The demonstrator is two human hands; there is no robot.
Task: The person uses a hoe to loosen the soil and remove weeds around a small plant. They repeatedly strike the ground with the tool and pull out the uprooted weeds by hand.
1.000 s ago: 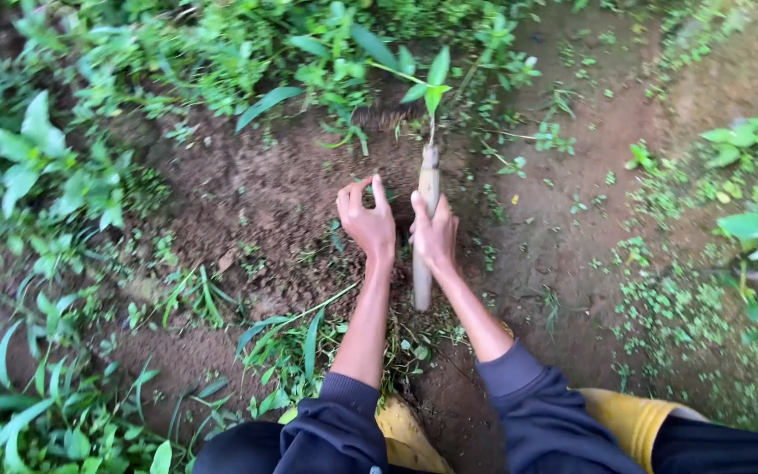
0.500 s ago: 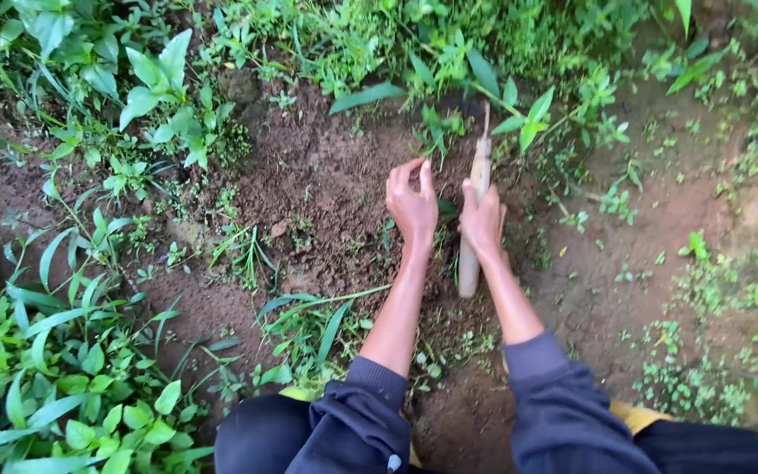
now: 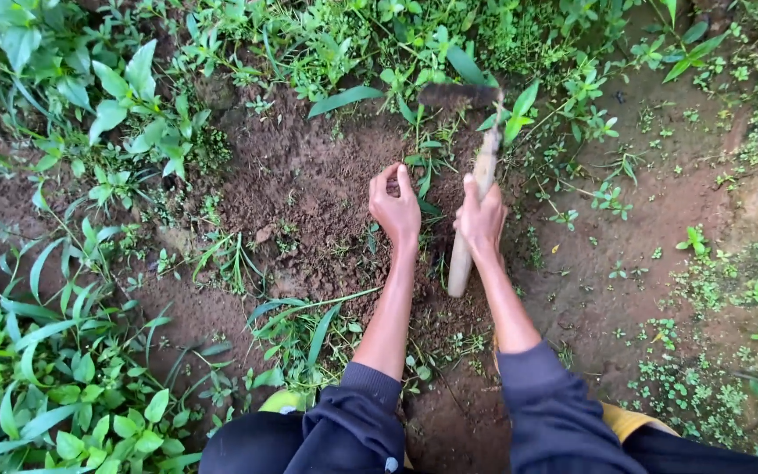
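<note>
Your left hand [image 3: 395, 206] curls its fingers loosely into the bare soil [image 3: 309, 193], holding nothing. At its 3 o'clock, your right hand [image 3: 481, 219] grips the hoe's wooden handle [image 3: 471, 224], blade [image 3: 458, 95] toward 12 o'clock among weeds [image 3: 89, 114].

Bare soil [image 3: 309, 189] ahead; weeds [image 3: 116, 105] around

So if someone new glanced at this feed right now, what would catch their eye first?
Most likely the two bare forearms reaching into the centre patch of brown soil. The right hand grips the pale wooden handle of a small hoe, its dark blade raised near the top centre. The left hand is cupped over the loose earth beside it, with green weeds crowding in from the left.
</note>
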